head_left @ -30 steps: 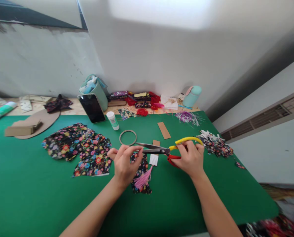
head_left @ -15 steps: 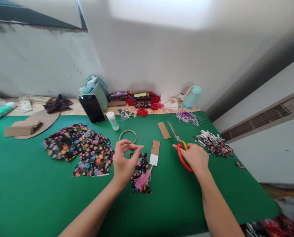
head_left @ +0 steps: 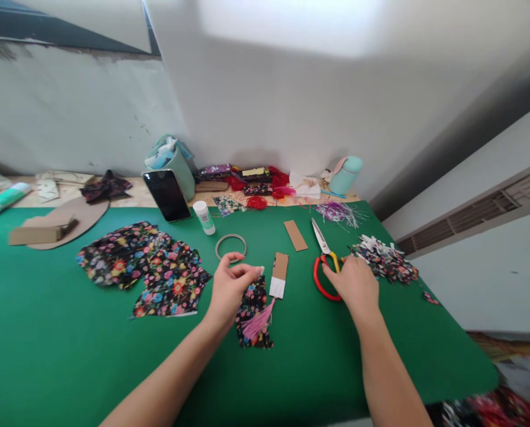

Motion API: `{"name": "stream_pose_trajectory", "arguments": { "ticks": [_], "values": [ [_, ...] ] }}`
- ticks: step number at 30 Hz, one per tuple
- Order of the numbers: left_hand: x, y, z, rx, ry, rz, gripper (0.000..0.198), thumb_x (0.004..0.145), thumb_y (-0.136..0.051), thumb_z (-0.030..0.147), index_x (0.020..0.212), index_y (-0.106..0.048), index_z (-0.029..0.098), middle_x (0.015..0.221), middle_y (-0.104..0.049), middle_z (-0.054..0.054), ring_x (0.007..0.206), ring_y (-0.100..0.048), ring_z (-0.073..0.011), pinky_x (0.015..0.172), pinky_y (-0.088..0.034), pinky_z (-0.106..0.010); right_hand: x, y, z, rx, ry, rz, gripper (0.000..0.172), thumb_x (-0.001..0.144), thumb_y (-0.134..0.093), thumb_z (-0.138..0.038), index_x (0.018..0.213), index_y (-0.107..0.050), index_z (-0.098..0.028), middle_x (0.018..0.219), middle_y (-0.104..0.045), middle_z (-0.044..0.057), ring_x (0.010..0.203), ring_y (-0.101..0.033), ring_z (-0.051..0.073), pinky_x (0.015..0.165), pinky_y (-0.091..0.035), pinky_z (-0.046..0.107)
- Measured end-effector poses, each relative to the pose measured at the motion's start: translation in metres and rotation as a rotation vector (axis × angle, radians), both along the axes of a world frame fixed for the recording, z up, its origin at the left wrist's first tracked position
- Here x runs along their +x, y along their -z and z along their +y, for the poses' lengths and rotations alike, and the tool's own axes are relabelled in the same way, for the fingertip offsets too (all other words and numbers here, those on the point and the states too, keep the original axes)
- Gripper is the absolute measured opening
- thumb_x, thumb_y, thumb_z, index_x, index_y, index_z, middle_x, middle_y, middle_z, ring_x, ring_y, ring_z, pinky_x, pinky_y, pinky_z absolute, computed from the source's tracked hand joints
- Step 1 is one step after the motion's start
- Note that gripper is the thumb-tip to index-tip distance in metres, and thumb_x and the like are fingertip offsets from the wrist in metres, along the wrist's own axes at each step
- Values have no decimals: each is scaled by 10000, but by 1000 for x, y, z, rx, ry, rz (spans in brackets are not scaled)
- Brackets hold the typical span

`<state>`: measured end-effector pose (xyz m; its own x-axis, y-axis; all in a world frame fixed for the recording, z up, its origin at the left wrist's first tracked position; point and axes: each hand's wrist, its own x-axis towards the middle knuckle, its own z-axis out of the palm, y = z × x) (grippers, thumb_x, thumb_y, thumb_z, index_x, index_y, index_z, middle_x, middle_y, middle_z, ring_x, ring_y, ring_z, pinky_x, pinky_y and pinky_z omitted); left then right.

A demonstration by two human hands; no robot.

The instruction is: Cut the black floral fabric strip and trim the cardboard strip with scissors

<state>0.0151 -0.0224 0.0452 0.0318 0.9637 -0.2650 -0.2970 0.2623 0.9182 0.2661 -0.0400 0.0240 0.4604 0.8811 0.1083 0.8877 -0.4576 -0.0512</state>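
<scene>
My left hand (head_left: 232, 290) is closed in a pinch above the top of a small dark floral fabric piece (head_left: 252, 308). A tiny white bit shows at its fingertips, too small to name. On the fabric lies a pink tassel (head_left: 256, 323), and beside it a cardboard strip (head_left: 280, 267) with a white lower end. My right hand (head_left: 356, 284) has its thumb and fingers around the yellow handle of the scissors (head_left: 322, 243), whose blades point away from me. A bare cardboard strip (head_left: 296, 235) lies left of the blades.
A larger floral cloth (head_left: 158, 267), a ring (head_left: 230, 238), a glue stick (head_left: 203, 217) and a leaning phone (head_left: 166, 194) are at the left and middle. Fabric scraps (head_left: 385, 258) pile up at right. Against the wall stand a bin (head_left: 180, 169) and a mint bottle (head_left: 345, 175).
The scissors have come down and turned more upright, with the right hand shifted to their right side. The left hand has moved slightly right and down, over the small fabric piece.
</scene>
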Motion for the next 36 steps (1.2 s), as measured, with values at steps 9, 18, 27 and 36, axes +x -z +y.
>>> {"name": "stream_pose_trajectory", "arguments": {
  "ticks": [9,18,27,36],
  "values": [
    [8,0,-4,-180,52,-111,561,519,-803,246,930,-427,179,474,-461,114,423,-351,-31,455,-233,-150,-71,-5,-4,659,-979,395,134,846,-581,-173,959,-639,-217,894,-619,66,846,-576,176,740,-506,322],
    [11,2,-8,-226,57,-146,568,494,-807,224,924,-441,170,469,-470,107,416,-358,-36,456,-294,-152,-85,-12,-10,786,-1034,293,146,814,-627,-136,910,-673,-235,898,-655,65,828,-583,167,702,-493,308],
    [13,1,-8,-270,45,-179,593,458,-826,230,915,-453,169,529,-522,82,426,-408,-42,468,-332,-169,-86,-11,-10,796,-1139,141,202,822,-600,-105,998,-629,-201,904,-697,70,841,-606,192,731,-481,341],
    [13,3,-9,-189,81,-169,538,506,-817,248,892,-449,176,496,-476,102,426,-371,-32,463,-245,-158,-93,-2,-10,620,-975,579,104,889,-483,-151,917,-570,-201,927,-632,81,888,-593,181,770,-502,335]
  ]
}}
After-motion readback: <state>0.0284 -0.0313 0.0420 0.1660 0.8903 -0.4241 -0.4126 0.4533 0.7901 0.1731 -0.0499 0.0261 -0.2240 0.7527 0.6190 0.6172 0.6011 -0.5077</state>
